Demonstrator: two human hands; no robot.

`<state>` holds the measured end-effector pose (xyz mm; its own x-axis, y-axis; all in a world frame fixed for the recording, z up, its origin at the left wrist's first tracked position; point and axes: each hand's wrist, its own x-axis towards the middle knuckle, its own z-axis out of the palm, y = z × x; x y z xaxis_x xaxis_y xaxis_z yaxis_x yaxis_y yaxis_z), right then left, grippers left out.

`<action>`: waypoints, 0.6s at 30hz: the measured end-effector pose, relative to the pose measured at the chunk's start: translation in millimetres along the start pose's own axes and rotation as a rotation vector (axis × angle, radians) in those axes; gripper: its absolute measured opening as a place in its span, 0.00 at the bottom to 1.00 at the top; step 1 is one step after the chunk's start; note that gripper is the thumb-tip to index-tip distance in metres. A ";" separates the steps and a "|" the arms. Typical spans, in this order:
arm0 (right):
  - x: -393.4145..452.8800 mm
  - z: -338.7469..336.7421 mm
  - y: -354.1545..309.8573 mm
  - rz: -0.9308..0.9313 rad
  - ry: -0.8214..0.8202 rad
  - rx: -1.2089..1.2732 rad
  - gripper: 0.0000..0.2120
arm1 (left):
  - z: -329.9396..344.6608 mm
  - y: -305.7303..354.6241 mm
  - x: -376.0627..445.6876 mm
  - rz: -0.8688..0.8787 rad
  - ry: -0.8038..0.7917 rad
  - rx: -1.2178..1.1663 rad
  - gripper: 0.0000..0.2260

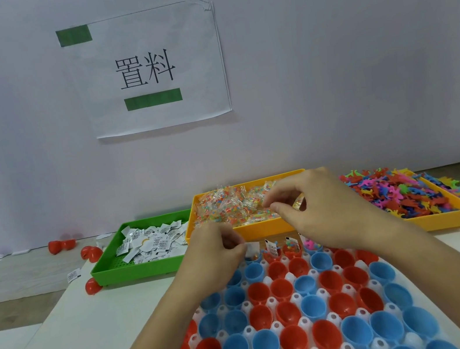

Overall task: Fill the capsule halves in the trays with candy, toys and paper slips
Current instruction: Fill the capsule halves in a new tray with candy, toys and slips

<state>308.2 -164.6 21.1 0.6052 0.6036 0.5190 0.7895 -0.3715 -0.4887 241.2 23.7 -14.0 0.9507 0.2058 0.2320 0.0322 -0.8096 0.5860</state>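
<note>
Head view, looking down a white tabletop (67, 341) to a pale wall with a taped paper sign (153, 68). Nearest the camera: a white capsule tray (275, 327) packed with red and blue capsule halves (282, 288), open side up; its near and right edges run out of frame, so the full count is not visible. Most halves look unfilled; only the far row shows contents, with paper slips and coloured bits standing up in a few cups (281, 246), partly masked by both hands. Left hand (215, 255) over the tray's far-left corner, fingers curled, pinching a small white slip (251, 249); the cup beneath is hidden. Right hand (317, 205) hovers over the near rim of the middle orange tray (263, 228), fingers bent and narrowed around something small and clear; whether it is a candy packet, cannot tell. That tray holds candy packets (228, 207). To its left, a green tray (135, 272) of folded paper slips (151, 242). To the right, another orange tray (445, 217) heaped with plastic toy figures (404, 192), some spilled past its far edge and cut off at the frame. Loose red capsule halves (90, 254) and stray slips lie left of the green tray.
</note>
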 end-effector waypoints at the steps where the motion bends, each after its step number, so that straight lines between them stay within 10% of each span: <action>1: -0.1 0.1 0.1 0.001 0.000 0.000 0.08 | 0.1 0.3 0.0 -0.012 -0.005 -0.006 0.09; 18: 0.1 0.1 0.6 0.010 -0.009 -0.016 0.08 | 0.9 3.1 -2.2 -0.013 -0.018 0.069 0.05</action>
<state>308.8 -164.7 20.9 0.6120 0.6060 0.5082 0.7852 -0.3887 -0.4820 239.5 20.2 -13.4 0.9553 0.2076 0.2106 0.0654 -0.8428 0.5343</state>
